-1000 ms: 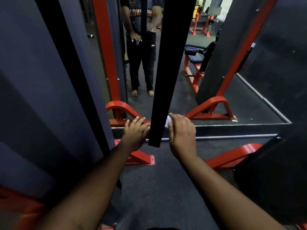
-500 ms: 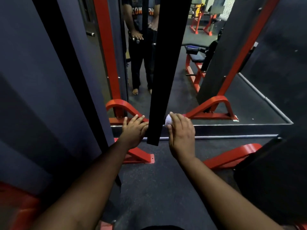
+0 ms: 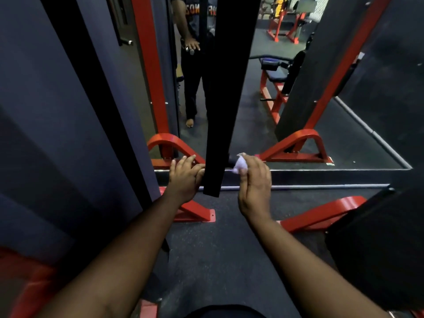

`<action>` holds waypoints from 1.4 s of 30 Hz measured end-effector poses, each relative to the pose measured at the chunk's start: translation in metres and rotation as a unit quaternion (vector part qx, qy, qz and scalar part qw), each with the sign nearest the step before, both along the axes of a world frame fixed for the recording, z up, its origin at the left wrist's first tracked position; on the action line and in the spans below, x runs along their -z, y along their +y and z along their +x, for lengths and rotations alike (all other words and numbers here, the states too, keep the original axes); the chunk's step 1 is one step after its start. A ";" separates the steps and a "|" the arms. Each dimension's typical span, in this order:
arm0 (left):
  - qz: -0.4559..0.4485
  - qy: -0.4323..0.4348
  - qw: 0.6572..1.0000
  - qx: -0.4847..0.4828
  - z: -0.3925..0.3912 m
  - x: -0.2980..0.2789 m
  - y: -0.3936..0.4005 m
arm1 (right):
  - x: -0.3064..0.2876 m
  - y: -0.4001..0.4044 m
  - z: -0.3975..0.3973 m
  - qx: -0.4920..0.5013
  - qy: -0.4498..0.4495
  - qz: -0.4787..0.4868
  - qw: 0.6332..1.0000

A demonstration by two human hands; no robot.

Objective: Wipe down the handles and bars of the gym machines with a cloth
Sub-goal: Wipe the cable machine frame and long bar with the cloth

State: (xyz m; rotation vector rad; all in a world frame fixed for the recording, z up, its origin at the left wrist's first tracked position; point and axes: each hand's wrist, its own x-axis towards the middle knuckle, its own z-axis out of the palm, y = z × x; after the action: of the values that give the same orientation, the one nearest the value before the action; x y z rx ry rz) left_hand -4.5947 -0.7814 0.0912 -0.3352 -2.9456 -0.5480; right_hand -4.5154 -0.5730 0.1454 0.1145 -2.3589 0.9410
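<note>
Both hands reach low toward a mirror: the left hand curls round a short handle to the left of a black upright bar, thumb against the bar's edge. Just right of that bar, the right hand pinches a small white cloth against a dark handle stub. Farther right, a red frame foot rests on the dark floor.
</note>
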 end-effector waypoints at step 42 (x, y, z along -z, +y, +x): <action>-0.015 -0.062 0.998 0.019 -0.012 -0.014 -0.005 | -0.023 0.016 -0.021 -0.051 -0.069 -0.126 0.988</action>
State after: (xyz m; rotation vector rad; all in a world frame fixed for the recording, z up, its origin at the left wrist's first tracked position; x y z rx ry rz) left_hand -4.6065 -0.7862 0.1053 -0.3747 -3.0750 -0.5482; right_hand -4.5359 -0.5568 0.1686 0.0735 -2.3524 1.3258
